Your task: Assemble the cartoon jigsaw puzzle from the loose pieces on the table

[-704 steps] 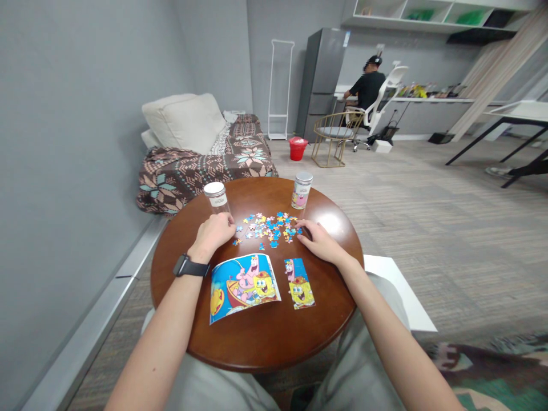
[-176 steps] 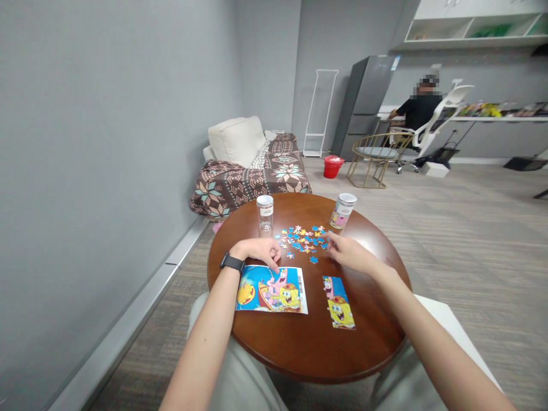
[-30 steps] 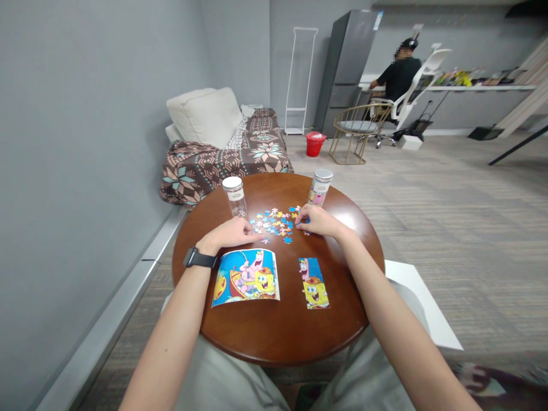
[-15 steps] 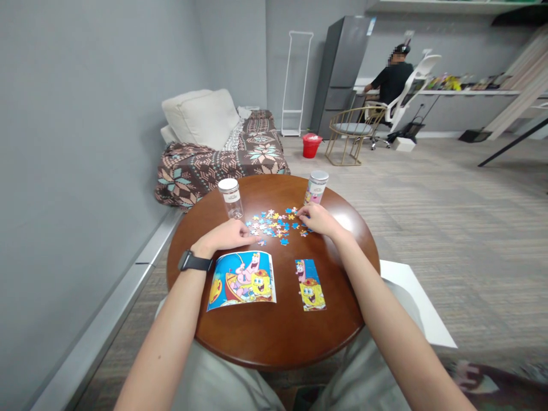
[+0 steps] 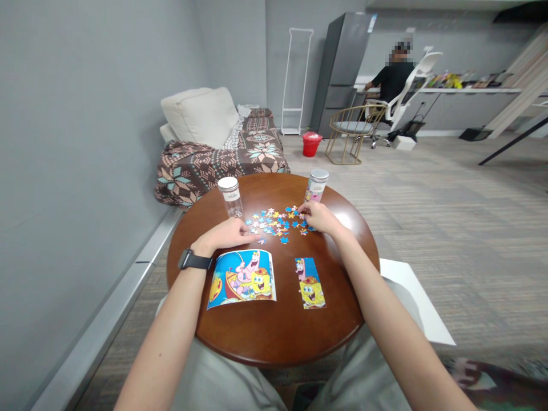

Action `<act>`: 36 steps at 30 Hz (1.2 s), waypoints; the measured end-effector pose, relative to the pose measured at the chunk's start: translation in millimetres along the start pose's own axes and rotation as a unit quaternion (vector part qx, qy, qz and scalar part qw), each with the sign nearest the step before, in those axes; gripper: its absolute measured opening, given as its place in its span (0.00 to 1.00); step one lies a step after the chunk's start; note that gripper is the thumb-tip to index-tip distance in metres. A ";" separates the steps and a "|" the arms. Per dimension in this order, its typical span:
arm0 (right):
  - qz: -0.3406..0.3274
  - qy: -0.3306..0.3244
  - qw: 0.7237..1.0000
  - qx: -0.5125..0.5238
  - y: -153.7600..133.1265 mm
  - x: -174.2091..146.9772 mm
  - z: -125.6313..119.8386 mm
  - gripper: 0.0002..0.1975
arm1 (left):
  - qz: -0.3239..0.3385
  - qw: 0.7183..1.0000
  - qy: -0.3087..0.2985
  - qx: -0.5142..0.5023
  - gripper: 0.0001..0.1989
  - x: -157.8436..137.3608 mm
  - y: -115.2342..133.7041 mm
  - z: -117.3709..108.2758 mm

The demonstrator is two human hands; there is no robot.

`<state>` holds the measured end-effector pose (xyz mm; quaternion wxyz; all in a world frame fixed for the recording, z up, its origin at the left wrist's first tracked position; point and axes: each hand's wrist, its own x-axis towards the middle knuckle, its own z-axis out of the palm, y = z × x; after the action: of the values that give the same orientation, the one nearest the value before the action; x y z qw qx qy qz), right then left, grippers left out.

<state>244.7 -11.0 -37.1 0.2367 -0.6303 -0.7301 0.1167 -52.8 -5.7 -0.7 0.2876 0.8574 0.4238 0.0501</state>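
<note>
Loose jigsaw pieces (image 5: 269,224), mostly blue, yellow and pink, lie spread over the far middle of the round table. My left hand (image 5: 231,232) rests on the wood at the pile's left edge, its thumb and a finger stretched towards the nearest pieces, holding nothing. At the right edge, my right hand (image 5: 319,217) has its fingers bent and drawn together over a small jigsaw piece, partly hidden by the fingertips. A printed cartoon picture (image 5: 244,278) lies before my left hand. Closer to my right forearm is a joined strip of puzzle (image 5: 311,283) showing a yellow figure.
A clear jar with white lid (image 5: 232,198) stands beyond my left hand; a labelled jar with silver lid (image 5: 317,185) stands just behind my right. The brown table (image 5: 274,337) curves round in front of my legs. Across the room, a person (image 5: 391,80) sits at a counter.
My right hand has shifted very slightly at the edge of the pieces, its fingers drawing in a little. My left hand, the picture and the joined strip stay where they were.
</note>
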 end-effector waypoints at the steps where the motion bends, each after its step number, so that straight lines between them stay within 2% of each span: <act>1: -0.006 -0.006 1.000 0.001 0.0 -0.1 0.7 0.16 | 0.000 1.000 0.000 -0.001 0.30 0.1 -0.1 0.1; 4: -0.004 -0.024 1.000 0.003 -2.2 -1.1 1.2 0.16 | -0.003 1.000 -0.001 0.004 0.29 0.0 1.0 0.1; 7: 0.026 -0.026 0.999 0.015 -5.9 -2.4 -2.0 0.17 | -0.001 1.000 -0.002 0.015 0.29 -0.7 2.5 -0.3; 13: 0.088 0.043 0.994 0.056 -6.2 -2.4 -10.2 0.19 | -0.003 1.000 -0.009 0.029 0.30 -0.7 0.5 0.3; 17: 0.118 0.052 0.988 0.083 -2.6 -1.8 -10.5 0.19 | -0.003 0.999 -0.011 0.031 0.30 -0.2 -0.5 0.5; 23: 0.123 0.035 0.978 0.165 2.3 1.1 -7.7 0.18 | -0.004 0.999 -0.015 0.033 0.30 -0.6 0.8 -0.4; 28: 0.117 0.047 0.985 0.115 2.0 2.0 -6.8 0.19 | -0.003 0.999 -0.011 0.032 0.30 -0.3 -0.1 0.5; 36: 0.078 0.001 0.990 0.121 -5.2 2.7 -2.5 0.18 | 0.003 0.999 -0.009 0.035 0.30 1.3 -2.2 1.6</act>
<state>241.2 -9.6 -32.0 0.3017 -0.6519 -0.6594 0.2216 -53.0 -4.4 -3.4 0.2612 0.8684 0.4205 0.0285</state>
